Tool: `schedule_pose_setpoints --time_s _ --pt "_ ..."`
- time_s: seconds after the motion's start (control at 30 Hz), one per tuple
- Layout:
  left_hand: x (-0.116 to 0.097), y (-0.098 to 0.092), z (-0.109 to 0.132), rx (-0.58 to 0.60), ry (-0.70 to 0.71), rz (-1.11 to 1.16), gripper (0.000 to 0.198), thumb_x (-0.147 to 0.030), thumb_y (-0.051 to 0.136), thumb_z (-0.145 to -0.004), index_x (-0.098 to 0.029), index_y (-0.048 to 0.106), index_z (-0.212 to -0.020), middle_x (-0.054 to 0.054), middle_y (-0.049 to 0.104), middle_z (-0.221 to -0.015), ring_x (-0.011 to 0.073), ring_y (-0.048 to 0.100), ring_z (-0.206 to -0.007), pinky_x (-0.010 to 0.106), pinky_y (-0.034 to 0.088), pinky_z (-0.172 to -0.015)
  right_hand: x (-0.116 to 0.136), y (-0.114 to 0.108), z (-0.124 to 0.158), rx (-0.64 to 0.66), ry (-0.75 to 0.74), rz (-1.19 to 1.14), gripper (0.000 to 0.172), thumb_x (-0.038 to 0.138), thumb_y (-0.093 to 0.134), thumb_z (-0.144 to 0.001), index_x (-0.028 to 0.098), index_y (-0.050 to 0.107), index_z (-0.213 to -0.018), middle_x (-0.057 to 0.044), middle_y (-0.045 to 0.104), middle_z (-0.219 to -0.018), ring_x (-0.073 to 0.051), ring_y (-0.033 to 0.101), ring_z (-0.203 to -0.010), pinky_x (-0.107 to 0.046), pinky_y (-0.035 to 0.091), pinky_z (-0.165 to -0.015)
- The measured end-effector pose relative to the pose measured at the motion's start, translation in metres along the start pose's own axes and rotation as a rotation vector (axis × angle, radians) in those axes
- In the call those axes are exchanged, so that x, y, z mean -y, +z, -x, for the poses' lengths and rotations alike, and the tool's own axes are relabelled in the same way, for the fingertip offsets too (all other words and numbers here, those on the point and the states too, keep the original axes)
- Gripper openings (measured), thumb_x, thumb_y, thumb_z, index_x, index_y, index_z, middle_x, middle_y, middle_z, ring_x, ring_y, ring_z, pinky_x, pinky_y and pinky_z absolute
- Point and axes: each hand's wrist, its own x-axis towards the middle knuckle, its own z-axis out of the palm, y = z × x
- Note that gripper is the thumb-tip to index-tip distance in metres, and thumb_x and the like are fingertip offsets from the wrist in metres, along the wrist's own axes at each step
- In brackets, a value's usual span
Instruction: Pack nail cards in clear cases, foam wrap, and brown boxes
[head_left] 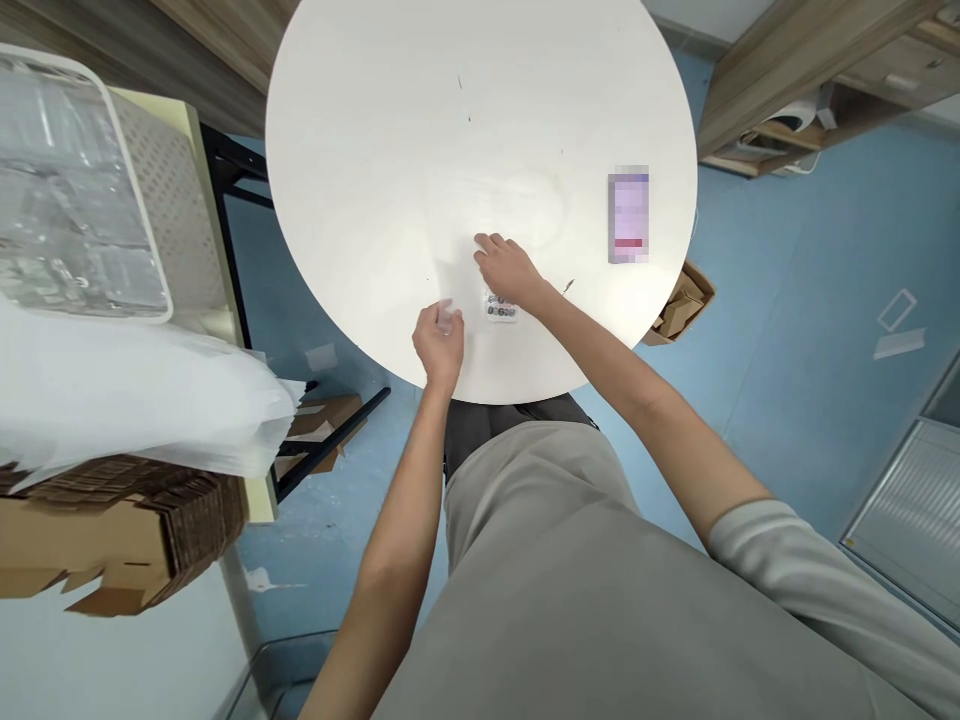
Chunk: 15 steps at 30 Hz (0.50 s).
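Observation:
My left hand (439, 338) rests near the front edge of a round white table (375, 150), its fingers curled around a small clear plastic piece (447, 316). My right hand (508, 268) lies just to the right and further in, fingers stretched forward and flat on the tabletop. Beneath its wrist sits a small clear pack (501, 308) holding several small dark round items. The two hands are a short gap apart.
A blurred purple card (628, 215) lies on the table's right side. At the left stand a cream cart (187, 180) with a clear plastic tray (67, 180), white plastic sheets (135, 400) and flattened cardboard (112, 540). A small cardboard box (681, 305) sits on the blue floor.

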Motion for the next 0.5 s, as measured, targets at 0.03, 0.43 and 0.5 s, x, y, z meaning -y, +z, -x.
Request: schedule_pose_setpoints --time_s 0.03,0.43,0.5 --pt "-0.004 0.002 0.005 0.028 0.057 -0.003 0.033 -0.03 0.059 -0.105 -0.02 0.07 -0.134 0.01 0.075 -0.117 0.026 0.071 -0.112 0.041 0.057 -0.109 -0.001 -0.001 0.0 -0.008 0.003 -0.017 0.047 0.047 0.034 -0.119 0.018 0.067 -0.135 -0.017 0.056 -0.166 -0.041 0.049 -0.157 -0.071 0.041 -0.132" --pt "-0.037 0.049 0.033 0.393 0.36 -0.197 0.057 -0.025 0.05 -0.109 -0.021 0.054 -0.166 0.017 0.067 -0.128 0.0348 0.063 -0.126 0.05 0.057 -0.113 -0.039 -0.036 0.029 -0.253 0.171 -0.326 0.073 0.08 0.027 -0.114 0.023 0.066 -0.138 -0.013 0.068 -0.145 -0.033 0.061 -0.146 -0.062 0.047 -0.129" --pt "-0.038 0.055 0.031 0.423 0.369 -0.243 0.06 -0.021 0.049 -0.107 -0.019 0.053 -0.166 0.018 0.067 -0.131 0.0361 0.063 -0.128 0.051 0.058 -0.112 -0.034 -0.041 0.035 -0.308 0.219 -0.459 0.077 0.082 0.022 -0.113 0.023 0.068 -0.132 -0.01 0.072 -0.132 -0.029 0.067 -0.136 -0.057 0.051 -0.124"
